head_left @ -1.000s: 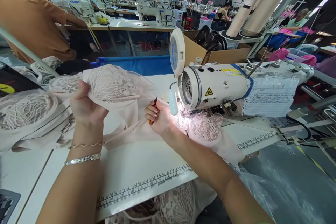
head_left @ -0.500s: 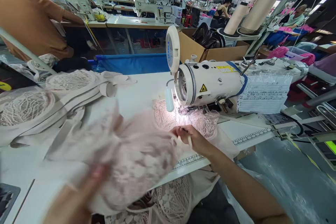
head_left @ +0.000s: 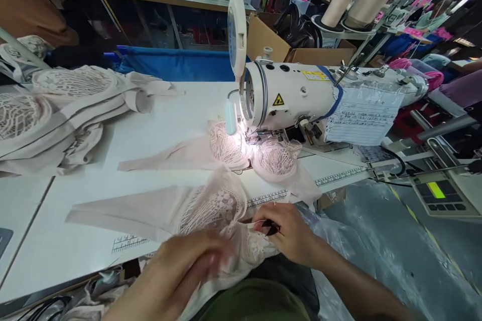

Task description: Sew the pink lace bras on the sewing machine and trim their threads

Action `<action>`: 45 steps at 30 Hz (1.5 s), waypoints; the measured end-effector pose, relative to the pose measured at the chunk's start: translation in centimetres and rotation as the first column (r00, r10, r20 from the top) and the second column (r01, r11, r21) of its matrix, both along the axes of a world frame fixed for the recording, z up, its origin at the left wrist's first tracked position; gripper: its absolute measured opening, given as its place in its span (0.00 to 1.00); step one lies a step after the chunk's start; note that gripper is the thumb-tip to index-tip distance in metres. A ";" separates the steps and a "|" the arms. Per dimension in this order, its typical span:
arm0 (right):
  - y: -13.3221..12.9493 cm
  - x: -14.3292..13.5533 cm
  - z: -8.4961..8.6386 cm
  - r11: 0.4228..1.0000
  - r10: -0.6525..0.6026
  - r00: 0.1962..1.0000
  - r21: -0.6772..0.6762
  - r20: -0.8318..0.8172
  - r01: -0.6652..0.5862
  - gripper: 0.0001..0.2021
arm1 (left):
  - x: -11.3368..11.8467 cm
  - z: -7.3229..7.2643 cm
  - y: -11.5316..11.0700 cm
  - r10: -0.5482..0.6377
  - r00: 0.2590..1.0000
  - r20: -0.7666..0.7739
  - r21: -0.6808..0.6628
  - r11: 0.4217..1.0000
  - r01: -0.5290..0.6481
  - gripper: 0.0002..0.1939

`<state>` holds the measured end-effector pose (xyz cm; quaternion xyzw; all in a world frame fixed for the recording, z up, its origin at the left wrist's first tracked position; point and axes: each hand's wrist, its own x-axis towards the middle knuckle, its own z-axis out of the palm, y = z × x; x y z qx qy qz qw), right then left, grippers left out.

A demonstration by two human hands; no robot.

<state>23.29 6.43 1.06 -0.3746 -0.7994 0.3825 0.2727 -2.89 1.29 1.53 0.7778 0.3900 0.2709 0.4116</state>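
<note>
A pale pink lace bra piece [head_left: 216, 205] lies at the table's front edge, one cup and a long wing on the tabletop, the rest hanging over the lap. My right hand [head_left: 284, 230] is closed at its edge, holding a small dark tool [head_left: 270, 228] that looks like thread snips. Smeared by motion, my left hand [head_left: 199, 261] is over the same piece; what its fingers hold is unclear. Behind them a second lace bra piece [head_left: 276, 160] lies under the lit needle area of the white sewing machine [head_left: 297, 93].
Stacked lace pieces [head_left: 75, 110] cover the table's left side. A blue cloth bin [head_left: 181, 64] and a cardboard box [head_left: 320, 55] stand behind the table. Thread cones [head_left: 341, 0] rise at the back right. A control panel [head_left: 440, 195] is at the right.
The blurred lace piece came down onto the table edge and lap. My left hand moved right, nearer my right hand, which moved lower. The view tilted downward.
</note>
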 end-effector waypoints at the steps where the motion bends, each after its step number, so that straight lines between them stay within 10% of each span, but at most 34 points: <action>1: -0.3 0.1 -0.1 0.999 0.017 0.999 0.030 -0.035 -0.016 0.10 | 0.8 0.0 1.5 0.001 0.997 -0.080 0.083 0.997 0.005 0.19; 6: -1.1 1.7 1.2 0.980 0.198 0.973 0.029 -0.122 -0.196 0.10 | 2.2 0.8 7.1 -0.280 0.928 -0.247 0.217 0.917 0.334 0.07; 11: -0.4 3.7 1.4 0.918 0.309 0.901 -0.150 -0.306 -0.366 0.12 | -0.8 2.0 7.1 -0.428 0.899 0.087 -0.161 0.885 0.437 0.12; 16: 1.0 4.6 -0.6 0.843 0.184 0.911 -0.417 -0.368 -0.339 0.21 | 0.0 -0.8 4.3 0.166 0.877 0.451 -0.644 0.741 0.191 0.24; 20: 1.1 4.0 -2.2 0.757 -0.084 0.890 -0.609 -0.448 -0.235 0.28 | 2.2 -2.5 2.4 0.635 0.607 0.478 -0.860 0.478 0.177 0.23; 23: 0.6 3.1 -3.3 0.668 -0.210 0.821 -0.691 -0.531 -0.276 0.32 | 3.4 -3.4 1.6 0.762 0.451 0.464 -0.886 0.394 0.246 0.22; 29: 0.5 2.8 -4.3 0.564 -0.213 0.745 -0.703 -0.632 -0.434 0.34 | 4.5 -4.8 0.4 0.781 0.349 0.518 -0.853 0.445 0.271 0.27; 45: 1.4 4.3 -3.3 0.680 -0.044 0.827 -0.624 -0.560 -0.386 0.34 | 4.1 -4.6 0.7 0.648 0.516 0.561 -0.810 0.558 0.179 0.34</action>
